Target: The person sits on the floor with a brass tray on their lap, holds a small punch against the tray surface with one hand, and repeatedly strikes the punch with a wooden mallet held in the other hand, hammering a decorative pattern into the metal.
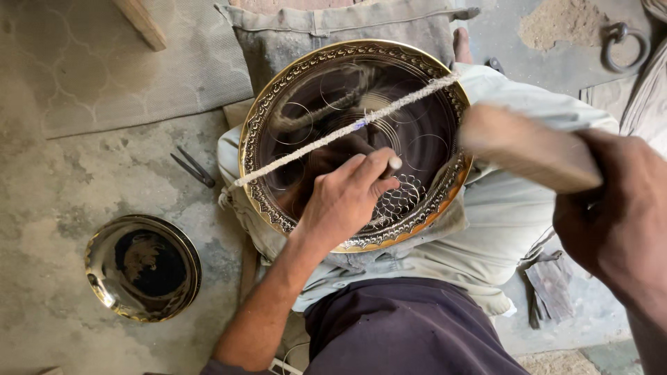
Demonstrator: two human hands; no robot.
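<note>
A large round brass tray [278, 104] with an ornate engraved rim rests on my lap, its dark polished centre showing scribed circles. My left hand [347, 198] presses a small metal chisel [393, 165] onto the tray near a patch of fine engraved pattern [403, 196]. My right hand [611, 208] is raised at the right, gripping a blurred wooden mallet [528, 149] above the tray's right rim. A white twisted cord [333, 135] stretches diagonally across the tray.
A smaller polished brass bowl [142, 267] lies on the concrete floor at left. Metal dividers [193, 167] lie beside the tray. A grey cloth [125, 62] covers the floor behind, a wooden stick [142, 22] at top, an iron ring [625, 45] at top right.
</note>
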